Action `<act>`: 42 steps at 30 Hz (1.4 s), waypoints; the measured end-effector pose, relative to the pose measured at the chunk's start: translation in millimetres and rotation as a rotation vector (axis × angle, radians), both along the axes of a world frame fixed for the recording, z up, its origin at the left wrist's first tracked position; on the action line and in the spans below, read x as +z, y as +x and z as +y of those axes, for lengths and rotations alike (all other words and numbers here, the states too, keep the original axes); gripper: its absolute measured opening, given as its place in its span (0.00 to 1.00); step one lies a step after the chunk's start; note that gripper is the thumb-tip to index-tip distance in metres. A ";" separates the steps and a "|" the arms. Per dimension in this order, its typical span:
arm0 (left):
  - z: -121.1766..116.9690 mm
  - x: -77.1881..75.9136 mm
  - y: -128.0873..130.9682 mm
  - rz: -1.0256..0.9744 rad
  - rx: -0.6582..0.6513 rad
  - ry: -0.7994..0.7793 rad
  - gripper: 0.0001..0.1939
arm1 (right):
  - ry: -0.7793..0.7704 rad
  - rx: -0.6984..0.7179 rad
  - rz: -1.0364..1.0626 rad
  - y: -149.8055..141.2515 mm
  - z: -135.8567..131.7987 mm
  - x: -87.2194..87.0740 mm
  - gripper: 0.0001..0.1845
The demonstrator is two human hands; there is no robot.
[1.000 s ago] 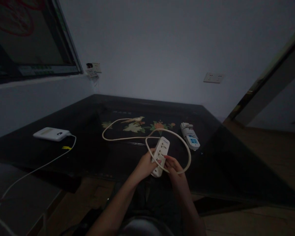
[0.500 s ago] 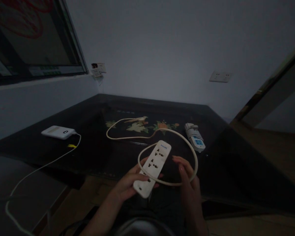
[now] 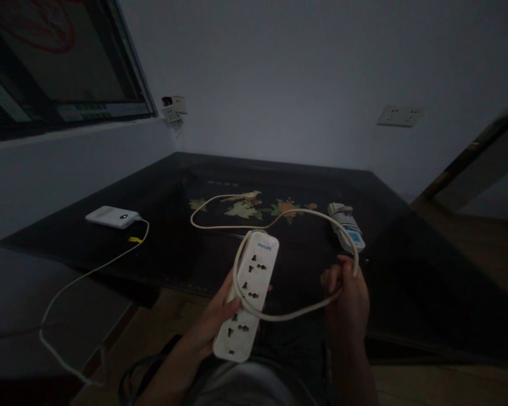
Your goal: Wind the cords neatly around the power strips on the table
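Note:
A white power strip with a blue brand mark is tilted up at the table's front edge, its sockets facing me. My left hand is closed around its lower left side, thumb on the face. The strip's cream cord loops from its top end, across its face and over to the right. There my right hand is closed around the cord, to the right of the strip and apart from it. Beyond the hands, the rest of the cord lies in a bend over the table's painted flowers and bird.
A second power strip, blue-faced with its cord wrapped round it, lies at the right of the dark table. At the left is a white power bank-like device with a cable hanging over the edge. Wall sockets are behind.
My left hand has drawn the power strip nearer and tilted it up. My right hand has moved away from the strip to the right and closed on the cord, widening the loop.

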State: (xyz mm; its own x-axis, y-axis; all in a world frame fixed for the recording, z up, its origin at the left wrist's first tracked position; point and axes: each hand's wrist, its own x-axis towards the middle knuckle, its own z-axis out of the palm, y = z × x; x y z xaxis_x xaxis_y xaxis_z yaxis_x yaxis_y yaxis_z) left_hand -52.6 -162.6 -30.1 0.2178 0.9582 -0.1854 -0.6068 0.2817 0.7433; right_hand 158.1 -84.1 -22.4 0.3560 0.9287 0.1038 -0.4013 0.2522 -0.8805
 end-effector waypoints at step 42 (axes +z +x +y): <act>31.4 6.9 16.2 0.715 0.210 0.347 0.34 | 0.274 0.150 -0.830 -12.3 -53.0 34.7 0.10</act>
